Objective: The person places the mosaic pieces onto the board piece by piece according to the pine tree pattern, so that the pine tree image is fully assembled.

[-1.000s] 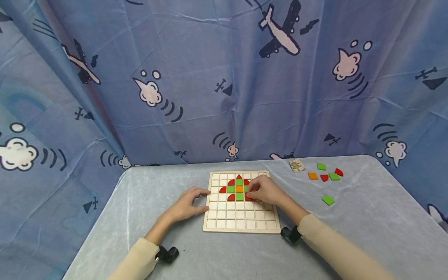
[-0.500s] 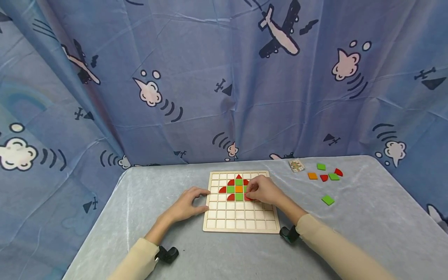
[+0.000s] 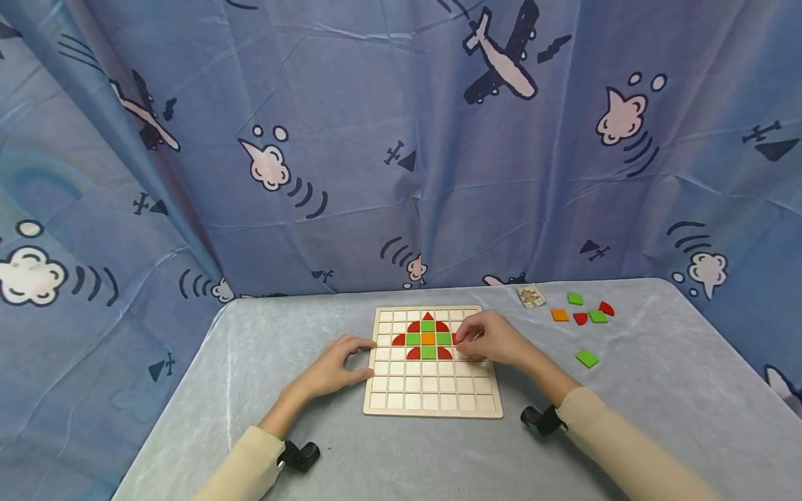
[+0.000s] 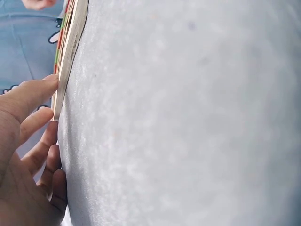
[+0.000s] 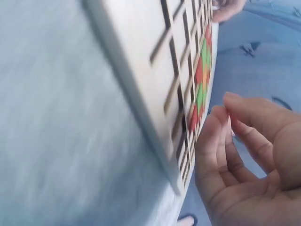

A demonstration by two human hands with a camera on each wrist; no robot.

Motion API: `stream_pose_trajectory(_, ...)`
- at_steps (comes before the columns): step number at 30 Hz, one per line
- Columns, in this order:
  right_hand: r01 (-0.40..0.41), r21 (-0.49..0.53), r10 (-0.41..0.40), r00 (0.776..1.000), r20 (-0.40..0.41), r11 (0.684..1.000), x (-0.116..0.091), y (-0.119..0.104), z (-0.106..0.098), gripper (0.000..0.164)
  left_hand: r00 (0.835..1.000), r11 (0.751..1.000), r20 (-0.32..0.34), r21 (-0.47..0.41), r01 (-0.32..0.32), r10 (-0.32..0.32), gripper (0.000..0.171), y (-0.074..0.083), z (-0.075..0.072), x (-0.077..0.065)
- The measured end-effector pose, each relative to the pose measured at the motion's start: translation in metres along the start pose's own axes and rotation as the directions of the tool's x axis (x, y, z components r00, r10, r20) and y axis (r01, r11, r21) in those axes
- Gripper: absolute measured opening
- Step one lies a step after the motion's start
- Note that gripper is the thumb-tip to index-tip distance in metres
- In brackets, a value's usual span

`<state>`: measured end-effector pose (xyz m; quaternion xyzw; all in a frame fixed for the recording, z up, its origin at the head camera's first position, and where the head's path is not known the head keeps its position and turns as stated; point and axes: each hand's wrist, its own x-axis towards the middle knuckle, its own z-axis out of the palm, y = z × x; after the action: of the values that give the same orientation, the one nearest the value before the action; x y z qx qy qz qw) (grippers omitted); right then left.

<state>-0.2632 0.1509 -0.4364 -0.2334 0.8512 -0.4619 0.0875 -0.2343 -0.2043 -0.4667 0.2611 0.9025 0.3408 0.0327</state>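
Note:
A square wooden board with a grid of cells (image 3: 412, 384) lies on the table. Red, green and orange flat tiles fill some cells around an orange square tile (image 3: 428, 339). My left hand (image 3: 333, 364) is spread along the board's left edge, thumb and fingertips touching its side; in the left wrist view they meet the edge too. Over the board's right part is my right hand (image 3: 491, 337), its thumb and index fingertips together beside a red quarter-circle tile (image 3: 455, 339) that they partly cover. In the right wrist view nothing shows between those fingertips.
Loose tiles lie to the board's right, among them a green square (image 3: 587, 358), an orange square (image 3: 560, 315) and a red quarter circle (image 3: 606, 307). A small patterned square card (image 3: 531, 296) lies near the far edge. A blue printed curtain (image 3: 351, 139) hangs behind the table.
My right hand has moved to the right, uncovering the red tile at the lower right of the pattern and the green tile above it. My left hand stays at the board's edge.

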Motion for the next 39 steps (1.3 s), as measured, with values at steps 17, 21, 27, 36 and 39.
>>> stream_pose_trajectory(17, -0.134, 0.047, 0.138, 0.987, -0.084, 0.990, -0.055, 0.035, -0.080, 0.023, 1.000, 1.000, 0.005, 0.005, 0.010, -0.010, 0.048, 0.001, -0.001, 0.001)
stream_pose_trajectory(21, -0.179, 0.030, 0.181, 0.979, -0.096, 0.983, -0.069, 0.041, -0.096, 0.027, 1.000, 1.000, 0.004, 0.004, 0.009, -0.009, 0.048, 0.002, -0.001, 0.001)
stream_pose_trajectory(27, -0.175, 0.008, 0.174, 0.975, -0.134, 0.985, -0.087, 0.055, -0.115, 0.029, 1.000, 1.000, 0.003, 0.005, 0.009, -0.009, 0.048, 0.003, -0.001, 0.000)
stream_pose_trajectory(36, -0.233, -0.028, 0.226, 0.962, -0.155, 0.972, -0.106, 0.067, -0.130, 0.030, 1.000, 1.000, 0.005, -0.001, 0.012, -0.012, 0.048, 0.002, -0.001, 0.000)
stream_pose_trajectory(39, -0.244, -0.043, 0.235, 0.960, -0.153, 0.969, -0.111, 0.070, -0.132, 0.030, 1.000, 1.000, 0.007, 0.002, 0.011, -0.011, 0.048, 0.002, 0.000, 0.000)
